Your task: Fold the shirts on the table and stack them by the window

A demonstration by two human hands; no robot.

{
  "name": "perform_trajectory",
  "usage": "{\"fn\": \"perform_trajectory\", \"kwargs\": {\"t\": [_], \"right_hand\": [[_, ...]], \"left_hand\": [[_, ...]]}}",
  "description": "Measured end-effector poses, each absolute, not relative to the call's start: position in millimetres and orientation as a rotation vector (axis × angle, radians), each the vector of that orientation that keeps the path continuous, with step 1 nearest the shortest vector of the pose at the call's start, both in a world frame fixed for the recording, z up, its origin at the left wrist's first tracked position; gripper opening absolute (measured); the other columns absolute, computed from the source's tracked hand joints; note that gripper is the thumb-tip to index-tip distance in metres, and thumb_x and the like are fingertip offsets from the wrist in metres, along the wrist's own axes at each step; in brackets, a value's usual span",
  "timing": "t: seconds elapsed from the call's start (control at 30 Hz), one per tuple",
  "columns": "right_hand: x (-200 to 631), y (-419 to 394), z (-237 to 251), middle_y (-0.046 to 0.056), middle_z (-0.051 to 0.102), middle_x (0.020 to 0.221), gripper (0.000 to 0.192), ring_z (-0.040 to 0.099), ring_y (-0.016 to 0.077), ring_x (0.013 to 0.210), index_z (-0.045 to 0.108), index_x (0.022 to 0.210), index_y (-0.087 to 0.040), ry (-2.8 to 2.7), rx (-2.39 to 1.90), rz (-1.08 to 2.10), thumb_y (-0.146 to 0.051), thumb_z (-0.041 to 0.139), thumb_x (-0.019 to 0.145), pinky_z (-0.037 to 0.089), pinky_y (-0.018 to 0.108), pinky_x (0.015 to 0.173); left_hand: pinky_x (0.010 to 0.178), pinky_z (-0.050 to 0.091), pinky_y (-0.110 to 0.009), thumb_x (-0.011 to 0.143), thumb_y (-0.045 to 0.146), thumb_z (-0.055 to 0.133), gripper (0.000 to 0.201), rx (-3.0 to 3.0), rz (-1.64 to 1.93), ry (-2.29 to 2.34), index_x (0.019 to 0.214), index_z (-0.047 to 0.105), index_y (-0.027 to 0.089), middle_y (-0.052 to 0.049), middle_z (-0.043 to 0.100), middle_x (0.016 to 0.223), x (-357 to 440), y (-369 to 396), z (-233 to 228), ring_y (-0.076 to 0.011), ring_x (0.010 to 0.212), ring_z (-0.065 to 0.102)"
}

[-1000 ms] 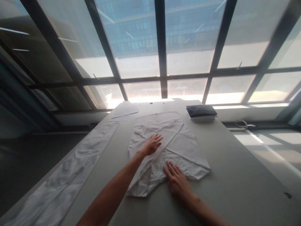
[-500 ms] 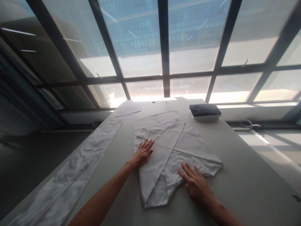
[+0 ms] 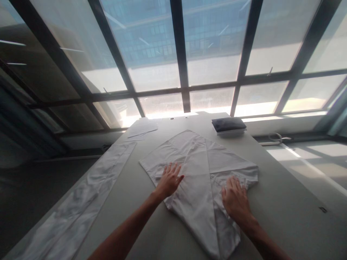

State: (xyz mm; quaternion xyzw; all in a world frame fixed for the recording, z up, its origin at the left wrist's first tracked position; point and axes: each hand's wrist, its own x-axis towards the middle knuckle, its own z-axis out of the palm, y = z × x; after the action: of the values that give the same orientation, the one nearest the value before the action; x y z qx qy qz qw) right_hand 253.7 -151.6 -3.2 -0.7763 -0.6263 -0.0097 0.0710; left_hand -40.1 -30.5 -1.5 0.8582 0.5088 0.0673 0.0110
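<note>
One white shirt (image 3: 200, 169) lies flat in the middle of the tabletop (image 3: 284, 202), partly folded and wrinkled. The left hand (image 3: 169, 180) and right hand (image 3: 235, 198) both press on it, fingers spread, gripping nothing. One long white cloth strip (image 3: 81, 209) runs along the left edge; one folded stack (image 3: 229, 125) sits at the far edge.

- One white shirt (image 3: 200, 173) at the middle of the table (image 3: 284, 202)
- One long strip of white cloth (image 3: 89, 202) along the left edge
- One stack of folded garments (image 3: 229, 126) (dark one on top) at the far right corner
- Some paper sheets (image 3: 142, 128) at the far left (number unclear)
- Two hands: left hand (image 3: 169, 180), right hand (image 3: 236, 198)
</note>
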Motion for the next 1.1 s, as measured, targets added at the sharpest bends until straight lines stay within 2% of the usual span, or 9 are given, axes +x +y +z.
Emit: {"fn": "perform_trajectory", "kwargs": {"t": [0.07,0.13,0.27,0.43,0.57,0.67,0.8,0.97,1.1], "right_hand": [[237,-147,-13,0.028,0.035,0.161,0.061,0.030,0.0401,0.152,0.048,0.150,0.002,-1.791,-2.372,-0.043,-0.029,0.039,0.098,0.028,0.060,0.120],[226,-145,-25,0.029,0.031,0.162,0.067,0.025,0.0402,0.154,0.044,0.152,0.005,-1.725,-2.381,-0.038,-0.032,0.043,0.097,0.020,0.059,0.123],[225,-145,-47,0.032,0.029,0.162,0.076,0.023,0.0406,0.154,0.040,0.152,0.011,-1.682,-2.342,-0.058,-0.039,0.046,0.094,0.012,0.055,0.126],[240,-140,-60,0.027,0.033,0.162,0.077,0.025,0.0389,0.154,0.037,0.156,0.003,-1.677,-2.246,-0.095,-0.041,0.045,0.093,0.013,0.056,0.126],[261,-127,-63,0.025,0.035,0.162,0.076,0.027,0.0369,0.153,0.037,0.157,0.000,-1.758,-2.197,-0.127,-0.042,0.046,0.094,0.016,0.053,0.126],[284,-112,-63,0.024,0.036,0.162,0.075,0.028,0.0358,0.153,0.035,0.158,0.000,-1.876,-2.131,-0.121,-0.042,0.045,0.096,0.018,0.053,0.126],[323,-84,-63,0.022,0.036,0.163,0.075,0.031,0.0345,0.153,0.030,0.161,-0.004,-2.075,-1.994,-0.129,-0.045,0.039,0.099,0.023,0.054,0.125],[372,-45,-62,0.017,0.035,0.164,0.072,0.030,0.0318,0.153,0.031,0.163,-0.011,-2.334,-1.773,-0.090,-0.048,0.037,0.101,0.025,0.053,0.125],[404,-25,-58,0.018,0.034,0.164,0.068,0.030,0.0310,0.153,0.039,0.158,-0.008,-2.477,-1.602,-0.044,-0.046,0.038,0.102,0.026,0.054,0.124]], "left_hand": [[0.123,0.022,-0.059,0.108,0.052,0.029,0.059,2.718,0.184,1.549,0.158,0.042,0.022,-0.013,0.037,0.165,-50,8,7,-0.0340,0.156,0.022],[0.122,0.025,-0.059,0.109,0.047,0.028,0.055,2.704,0.143,1.543,0.157,0.043,0.025,-0.010,0.039,0.164,-68,43,7,-0.0315,0.155,0.028],[0.121,0.029,-0.056,0.109,0.043,0.023,0.057,2.613,0.101,1.628,0.158,0.043,0.021,-0.012,0.039,0.164,-115,90,-13,-0.0304,0.153,0.031],[0.121,0.027,-0.057,0.109,0.044,0.019,0.059,2.592,0.075,1.714,0.159,0.041,0.022,-0.010,0.033,0.166,-150,103,-32,-0.0298,0.155,0.026],[0.123,0.023,-0.055,0.110,0.046,0.015,0.060,2.529,0.051,1.808,0.162,0.035,0.024,-0.007,0.028,0.168,-154,85,-34,-0.0290,0.157,0.020],[0.124,0.022,-0.055,0.109,0.048,0.015,0.062,2.486,0.057,1.883,0.163,0.032,0.021,-0.008,0.026,0.169,-153,61,-36,-0.0302,0.157,0.018],[0.123,0.024,-0.056,0.108,0.054,0.014,0.071,2.448,0.163,2.016,0.163,0.029,0.012,-0.016,0.028,0.168,-147,18,-45,-0.0330,0.156,0.022],[0.120,0.024,-0.061,0.102,0.069,0.015,0.095,2.392,0.419,2.254,0.158,0.030,-0.006,-0.035,0.034,0.158,-124,-48,-73,-0.0440,0.153,0.023],[0.119,0.024,-0.064,0.099,0.075,0.025,0.099,2.373,0.499,2.259,0.159,0.029,-0.004,-0.036,0.033,0.159,-108,-102,-97,-0.0469,0.154,0.018]]}}
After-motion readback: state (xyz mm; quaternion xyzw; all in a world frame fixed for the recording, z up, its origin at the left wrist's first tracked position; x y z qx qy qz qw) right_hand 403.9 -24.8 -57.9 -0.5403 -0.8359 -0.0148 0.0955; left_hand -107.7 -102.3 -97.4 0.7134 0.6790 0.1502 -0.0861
